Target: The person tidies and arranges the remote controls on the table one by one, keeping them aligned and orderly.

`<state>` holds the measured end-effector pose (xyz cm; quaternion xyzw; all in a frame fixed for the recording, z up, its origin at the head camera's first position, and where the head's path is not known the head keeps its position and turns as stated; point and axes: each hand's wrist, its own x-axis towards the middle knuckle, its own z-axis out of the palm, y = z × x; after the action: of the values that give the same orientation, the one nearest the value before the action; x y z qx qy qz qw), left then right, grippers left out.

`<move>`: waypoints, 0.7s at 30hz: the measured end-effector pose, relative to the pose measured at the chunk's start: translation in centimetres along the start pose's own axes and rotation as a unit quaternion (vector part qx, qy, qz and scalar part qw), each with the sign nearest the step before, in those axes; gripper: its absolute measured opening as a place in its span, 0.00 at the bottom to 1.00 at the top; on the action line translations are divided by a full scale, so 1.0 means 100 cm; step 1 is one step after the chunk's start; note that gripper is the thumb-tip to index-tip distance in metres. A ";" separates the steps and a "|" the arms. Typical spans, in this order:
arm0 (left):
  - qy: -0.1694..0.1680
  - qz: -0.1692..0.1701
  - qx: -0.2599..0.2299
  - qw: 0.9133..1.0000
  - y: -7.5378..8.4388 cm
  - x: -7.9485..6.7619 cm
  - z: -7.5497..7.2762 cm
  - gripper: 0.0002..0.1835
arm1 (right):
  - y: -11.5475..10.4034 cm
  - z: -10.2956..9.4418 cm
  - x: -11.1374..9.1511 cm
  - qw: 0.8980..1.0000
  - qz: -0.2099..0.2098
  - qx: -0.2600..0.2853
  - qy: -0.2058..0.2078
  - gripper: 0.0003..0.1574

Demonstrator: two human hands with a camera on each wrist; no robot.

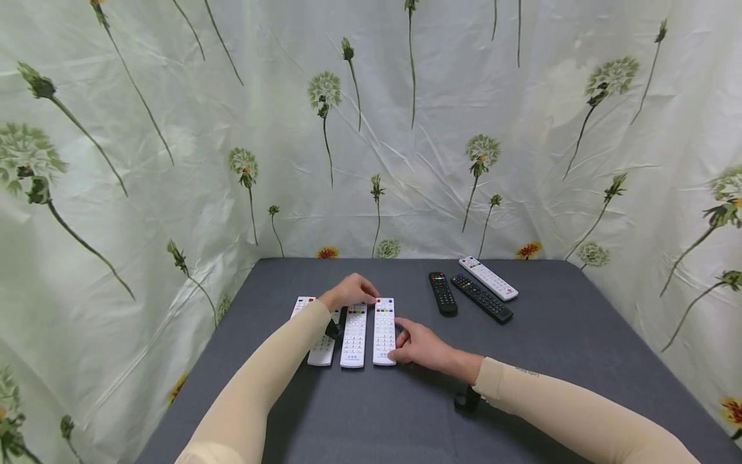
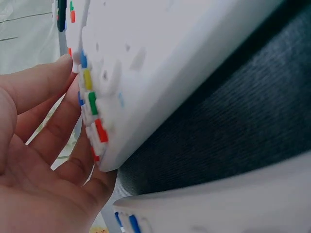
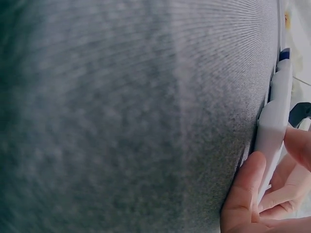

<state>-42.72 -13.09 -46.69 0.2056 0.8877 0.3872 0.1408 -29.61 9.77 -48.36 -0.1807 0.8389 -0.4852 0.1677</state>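
Three white remote controls lie side by side on the dark grey table. My left hand (image 1: pixel 351 291) reaches over the leftmost remote (image 1: pixel 322 350) and the middle remote (image 1: pixel 354 338). Its thumb and index finger pinch the top left corner of the rightmost white remote (image 1: pixel 384 332). At that same remote's lower right edge, my right hand (image 1: pixel 423 345) grips with thumb and fingers. In the left wrist view the middle remote (image 2: pixel 146 58) hides some fingertips. The right wrist view shows the thumb (image 3: pixel 250 174) against the gripped remote's (image 3: pixel 273 121) side.
Toward the back right lie a small black remote (image 1: pixel 443 293), a longer black remote (image 1: pixel 482 298) and a white remote (image 1: pixel 488 278) set at a slant. Behind the table (image 1: pixel 556 361) hangs a pale curtain (image 1: pixel 429 193) with printed dandelions.
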 end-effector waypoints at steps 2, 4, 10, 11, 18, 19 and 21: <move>0.004 0.002 -0.002 1.000 0.000 -0.001 0.002 0.07 | 0.001 0.000 -0.001 1.000 -0.002 0.003 -0.002 0.55; 0.009 0.003 0.000 1.000 -0.001 -0.001 0.003 0.07 | 0.001 -0.001 -0.002 1.000 -0.004 0.002 -0.004 0.54; 0.017 0.001 -0.007 1.000 -0.003 -0.001 0.005 0.07 | 0.002 -0.001 -0.004 1.000 -0.011 0.009 -0.007 0.53; 0.018 -0.001 -0.010 1.000 -0.003 -0.001 0.005 0.06 | 0.002 -0.001 -0.004 1.000 -0.013 0.011 -0.005 0.53; 0.017 -0.003 -0.020 1.000 -0.004 -0.001 0.007 0.06 | 0.002 0.000 -0.005 1.000 -0.019 0.012 0.000 0.53; 0.018 -0.003 -0.020 1.000 -0.004 -0.001 0.007 0.06 | 0.002 0.000 -0.005 1.000 -0.018 0.012 0.001 0.53; 0.018 -0.005 -0.021 1.000 -0.004 -0.002 0.007 0.06 | 0.001 0.000 -0.004 1.000 -0.017 0.009 0.002 0.53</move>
<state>-42.33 -13.00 -47.43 0.1914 0.8828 0.4088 0.1304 -29.26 10.04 -48.42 -0.1928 0.8316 -0.4958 0.1595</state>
